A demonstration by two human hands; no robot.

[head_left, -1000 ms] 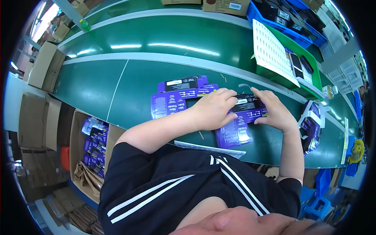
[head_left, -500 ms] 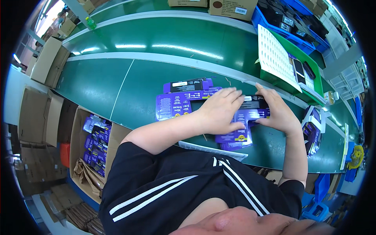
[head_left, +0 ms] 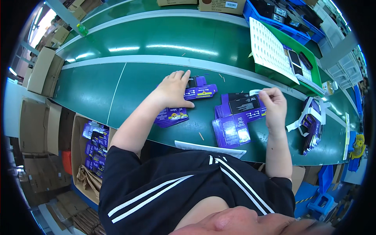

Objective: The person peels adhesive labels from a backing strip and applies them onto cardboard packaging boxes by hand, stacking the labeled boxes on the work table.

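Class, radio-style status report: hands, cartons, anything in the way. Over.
Left hand spread over left purple carton stack. Right hand pinching white strip by right purple carton stack. Thin tan sliver between stacks, hardly blocking.

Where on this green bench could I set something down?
Left of the left hand, up to the cardboard box, is bare; beyond the pale rail, between green bottle and green bin, nearly so. Crowded: under the left hand and beside the right hand, with purple cartons; far right, with the strapped bundle.
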